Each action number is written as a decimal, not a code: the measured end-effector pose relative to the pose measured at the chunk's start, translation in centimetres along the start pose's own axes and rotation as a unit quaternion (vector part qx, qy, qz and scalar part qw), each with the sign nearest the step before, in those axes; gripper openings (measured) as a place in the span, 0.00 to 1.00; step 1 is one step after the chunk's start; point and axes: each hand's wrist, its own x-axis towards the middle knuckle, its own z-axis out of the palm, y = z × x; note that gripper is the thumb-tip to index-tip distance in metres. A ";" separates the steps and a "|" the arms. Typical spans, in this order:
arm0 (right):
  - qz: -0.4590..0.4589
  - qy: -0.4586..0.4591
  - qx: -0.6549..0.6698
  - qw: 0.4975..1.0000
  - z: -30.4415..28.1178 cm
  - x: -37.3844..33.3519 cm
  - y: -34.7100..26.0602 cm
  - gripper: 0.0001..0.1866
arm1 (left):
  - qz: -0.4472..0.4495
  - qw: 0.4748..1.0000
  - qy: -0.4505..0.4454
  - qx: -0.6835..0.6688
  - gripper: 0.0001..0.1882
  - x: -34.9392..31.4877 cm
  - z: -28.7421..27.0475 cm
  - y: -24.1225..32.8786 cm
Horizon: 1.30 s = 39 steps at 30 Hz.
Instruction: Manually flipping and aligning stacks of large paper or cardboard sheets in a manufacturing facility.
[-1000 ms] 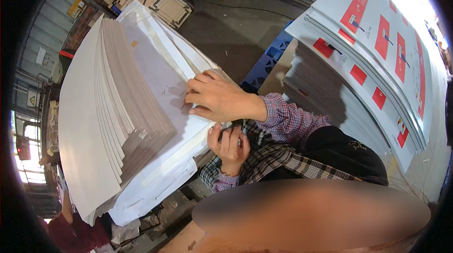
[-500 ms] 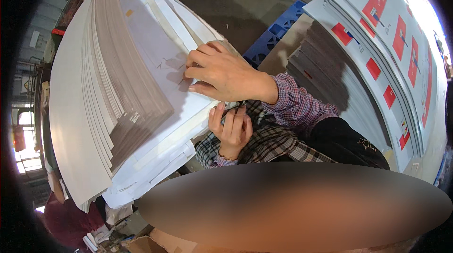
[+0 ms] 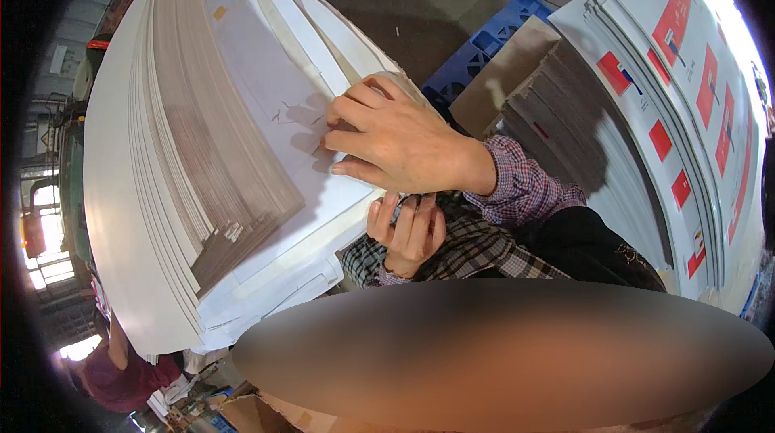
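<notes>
My right hand (image 3: 404,138) is over the white paper sheet (image 3: 266,70) at its near right side. Its fingers are bent like a claw, with the thumb apart from them and nothing visible between. Thin dark scraps (image 3: 282,112) lie on the sheet just left of the fingertips. Close below, my left hand (image 3: 412,235) is curled in front of my checked clothing. A small dark thing (image 3: 399,207) shows behind its fingers, partly hidden; its kind cannot be made out. Left of both hands stands a fanned stack of grey-white boards (image 3: 218,126).
Printed white boards with red patches (image 3: 660,140) are stacked on the right, above grey boards (image 3: 557,118). A blue plastic pallet (image 3: 484,41) lies on the floor behind. At the lower left is another person in dark red (image 3: 121,376), near an open cardboard box (image 3: 250,413).
Both hands sit slightly farther right and lower in the picture, as the whole view has shifted. The right fingers stay bent over the sheet, and the left hand remains curled.
</notes>
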 end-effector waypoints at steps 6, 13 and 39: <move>-0.007 -0.010 -0.011 1.000 0.5 0.6 0.2 0.13 | 0.005 1.000 -0.002 0.006 0.14 0.1 -0.2 -0.9; -0.001 -0.004 -0.001 1.000 0.2 1.0 -0.8 0.14 | 0.006 1.000 0.019 0.015 0.15 0.3 -0.7 -0.7; 0.010 -0.062 -0.036 0.997 3.8 -0.8 -25.1 0.14 | -0.075 0.953 0.066 -0.285 0.13 -8.4 -30.6 2.6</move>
